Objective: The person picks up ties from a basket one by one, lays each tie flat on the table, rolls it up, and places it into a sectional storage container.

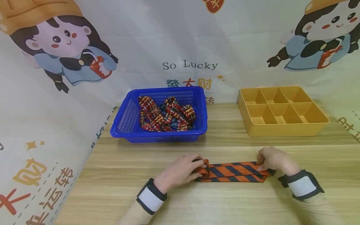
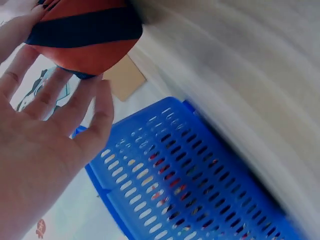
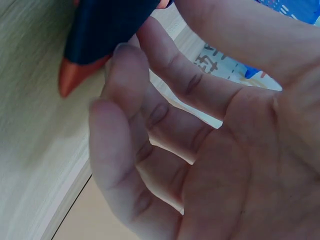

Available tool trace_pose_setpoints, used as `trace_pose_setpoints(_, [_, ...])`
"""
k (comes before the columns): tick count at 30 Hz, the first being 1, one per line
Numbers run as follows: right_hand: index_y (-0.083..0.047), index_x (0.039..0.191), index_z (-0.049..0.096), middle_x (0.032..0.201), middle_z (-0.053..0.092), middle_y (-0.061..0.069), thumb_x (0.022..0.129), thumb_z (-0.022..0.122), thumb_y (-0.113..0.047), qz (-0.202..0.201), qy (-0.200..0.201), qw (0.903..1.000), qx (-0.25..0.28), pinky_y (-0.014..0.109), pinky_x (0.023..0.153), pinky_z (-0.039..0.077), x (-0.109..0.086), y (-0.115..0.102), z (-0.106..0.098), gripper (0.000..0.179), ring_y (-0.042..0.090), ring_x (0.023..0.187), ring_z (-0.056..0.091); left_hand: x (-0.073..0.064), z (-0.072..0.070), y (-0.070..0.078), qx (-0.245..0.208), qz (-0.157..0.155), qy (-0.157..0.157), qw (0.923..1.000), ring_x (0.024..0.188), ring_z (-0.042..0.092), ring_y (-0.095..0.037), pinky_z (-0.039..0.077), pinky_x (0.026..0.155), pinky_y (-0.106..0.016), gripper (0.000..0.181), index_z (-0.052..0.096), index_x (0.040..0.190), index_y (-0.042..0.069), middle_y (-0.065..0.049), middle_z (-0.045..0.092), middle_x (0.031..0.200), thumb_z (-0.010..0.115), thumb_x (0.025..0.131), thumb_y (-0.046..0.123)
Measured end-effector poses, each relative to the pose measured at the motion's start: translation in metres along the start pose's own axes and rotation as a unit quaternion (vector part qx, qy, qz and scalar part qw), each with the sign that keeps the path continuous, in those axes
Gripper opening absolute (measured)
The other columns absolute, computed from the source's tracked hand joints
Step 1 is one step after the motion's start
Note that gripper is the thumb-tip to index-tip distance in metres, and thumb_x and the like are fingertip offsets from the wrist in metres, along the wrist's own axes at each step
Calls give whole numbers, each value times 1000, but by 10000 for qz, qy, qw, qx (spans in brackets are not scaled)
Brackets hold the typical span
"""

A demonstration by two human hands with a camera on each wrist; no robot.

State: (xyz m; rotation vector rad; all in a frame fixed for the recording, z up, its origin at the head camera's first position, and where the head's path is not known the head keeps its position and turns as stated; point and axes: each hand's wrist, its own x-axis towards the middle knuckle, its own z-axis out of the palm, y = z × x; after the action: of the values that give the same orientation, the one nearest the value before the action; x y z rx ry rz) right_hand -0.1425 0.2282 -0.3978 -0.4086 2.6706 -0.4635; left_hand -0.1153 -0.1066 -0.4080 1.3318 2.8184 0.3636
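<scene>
A necktie (image 1: 233, 172) with orange and navy diagonal stripes lies folded lengthwise across the table in the head view, its layers overlapping. At its left end the cloth is curled into a loop, which my left hand (image 1: 181, 170) grips between thumb and fingers. My right hand (image 1: 277, 160) pinches the other end, thumb on top of the cloth. Close up in the left wrist view, the striped fold (image 2: 85, 37) sits at the fingertips. The tie's tip (image 3: 75, 75), navy and orange, shows beside the curled fingers in the right wrist view.
Behind the left hand stands a blue perforated basket (image 1: 158, 135) holding crumpled multicoloured patterned ties (image 1: 152, 115). A yellow box (image 1: 284, 129) with several compartments is at the back right. Printed cloth (image 1: 135, 37) hangs behind and beside the wooden table (image 1: 112, 187).
</scene>
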Motion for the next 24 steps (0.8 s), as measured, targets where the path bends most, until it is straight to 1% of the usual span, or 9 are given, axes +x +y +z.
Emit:
trace_pose_setpoints(3, [-6,80,61,78,58,3,72,80,-21,-14,29,10000,-20,27,59,39,0,0,1,26,17,69,49,0,4,0,-315,-19,-126,9994,104,58,-18,52,87,-33,31,61,119,19,-8,50,125,67,88,25])
trace_pose_setpoints(6, [-5,80,62,78,58,4,72,80,-21,-26,45,10000,-77,27,60,40,0,-2,2,25,17,70,49,0,6,0,-585,-175,-324,9976,104,55,-19,52,86,-30,40,57,127,21,-10,44,128,67,88,18])
trace_pose_setpoints(8, [-5,79,62,77,58,3,73,80,-21,-77,42,9999,-67,27,60,40,1,-4,3,24,17,70,49,-1,4,0,-511,-230,-393,9977,104,54,-19,51,86,-31,42,57,128,23,-10,44,127,66,88,16])
trace_pose_setpoints(11, [-6,76,62,74,56,1,75,79,-23,-250,65,9997,-21,26,60,39,3,-9,7,23,15,68,48,-2,0,-1,18,-192,-489,9986,105,55,-21,50,90,-36,46,56,131,27,-8,49,125,67,87,18])
trace_pose_setpoints(15, [-8,73,61,71,54,-1,76,78,-23,-363,173,9992,-10,25,58,37,6,-17,13,23,14,65,46,-5,-6,-5,578,-206,-497,9969,112,57,-23,47,97,-41,50,55,130,24,-4,57,122,72,83,23])
trace_pose_setpoints(17, [-7,74,61,71,54,0,76,78,-22,-319,237,9992,-23,25,57,37,7,-19,14,22,14,65,46,-5,-7,-6,550,-254,-447,9972,115,57,-22,46,99,-42,47,56,126,22,-2,59,122,73,83,22])
trace_pose_setpoints(19, [-7,74,61,71,54,0,76,78,-22,-271,272,9993,-16,25,57,37,7,-20,15,22,14,64,46,-6,-7,-6,481,-308,-406,9975,115,58,-22,46,97,-43,43,59,123,22,-3,58,124,73,82,24])
trace_pose_setpoints(22, [-6,73,61,71,53,0,77,77,-21,-250,294,9993,3,24,56,36,7,-21,16,22,14,63,45,-5,-5,-5,286,-354,-441,9980,109,59,-23,49,91,-41,47,59,127,26,-8,52,128,73,82,25])
trace_pose_setpoints(24, [-6,73,60,70,53,0,77,77,-21,-247,300,9992,5,24,56,36,7,-21,16,22,13,63,45,-3,-3,-4,215,-305,-422,9984,105,58,-21,51,88,-38,50,57,130,29,-11,49,127,73,83,25])
